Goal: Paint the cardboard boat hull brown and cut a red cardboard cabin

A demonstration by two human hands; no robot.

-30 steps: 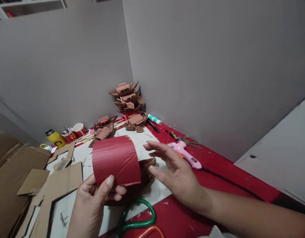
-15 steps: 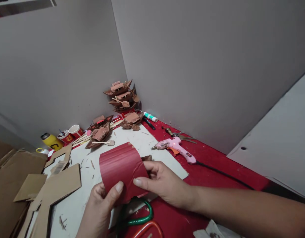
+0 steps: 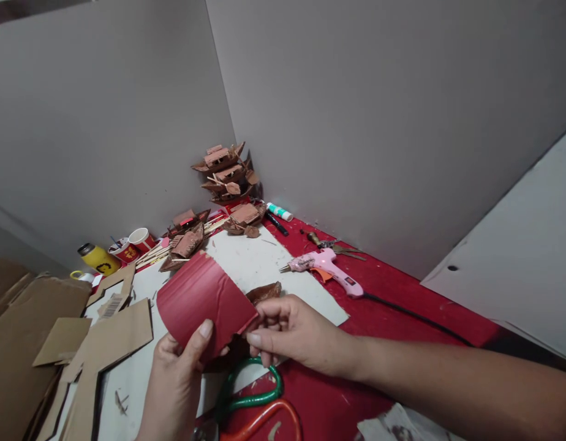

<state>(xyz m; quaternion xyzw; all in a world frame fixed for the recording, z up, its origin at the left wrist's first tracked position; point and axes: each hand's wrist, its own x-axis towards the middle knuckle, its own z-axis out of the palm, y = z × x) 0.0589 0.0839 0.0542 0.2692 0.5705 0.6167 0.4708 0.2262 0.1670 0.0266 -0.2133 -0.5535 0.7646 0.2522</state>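
Note:
A curved piece of red card (image 3: 204, 303) is held above the work surface. My left hand (image 3: 184, 361) grips its lower left part, thumb on the front face. At the card's lower right corner, my right hand (image 3: 283, 331) pinches the edge between thumb and fingers. Behind the card and partly hidden by it is a brown boat-shaped piece (image 3: 267, 292). Scissors with a green handle (image 3: 253, 401) and an orange handle (image 3: 269, 419) lie just below the hands.
A pink glue gun (image 3: 326, 266) with a black cord lies right of the white sheet (image 3: 274, 260). Small brown model boats (image 3: 225, 174) are stacked in the corner. Cardboard pieces (image 3: 113, 343) cover the left side, near cups (image 3: 140, 240) and a yellow bottle (image 3: 98, 258).
The red card has shifted left and tilted, showing more of the brown piece behind it. My right hand has moved slightly left to the card's corner, and more of the scissors shows.

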